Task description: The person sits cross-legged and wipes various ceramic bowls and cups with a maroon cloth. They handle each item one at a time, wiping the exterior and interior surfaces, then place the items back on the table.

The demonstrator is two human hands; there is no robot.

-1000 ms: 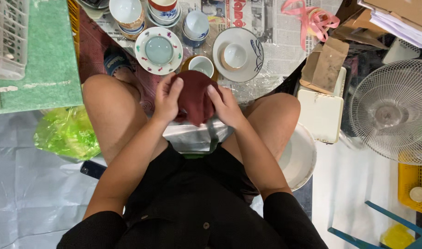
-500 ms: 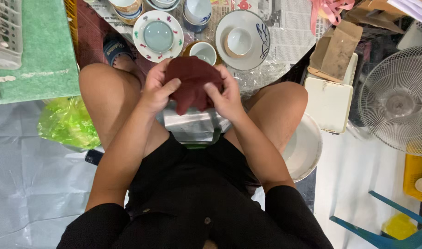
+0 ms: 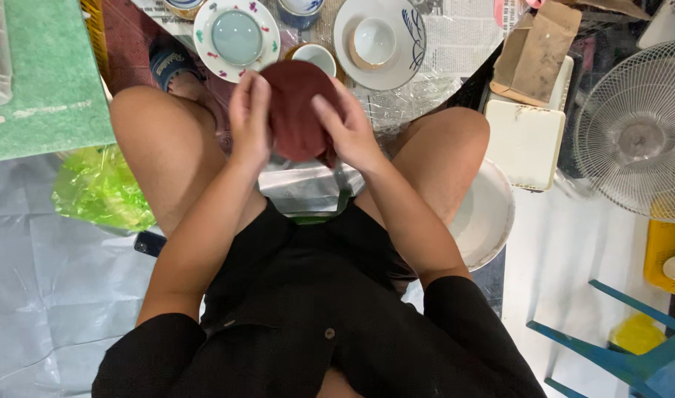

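Dark red, the round dish point(image 3: 297, 107) sits between your knees, clamped by both hands: left hand point(image 3: 250, 121) on its left edge, right hand point(image 3: 346, 129) across its right, equally near.

A grey sheet point(image 3: 35, 295) covers the floor at left, with a green mat point(image 3: 42, 81) far left. At right stand a white fan point(image 3: 636, 133) and, nearer, a blue chair point(image 3: 617, 354). Newspaper point(image 3: 463, 33) lies far.
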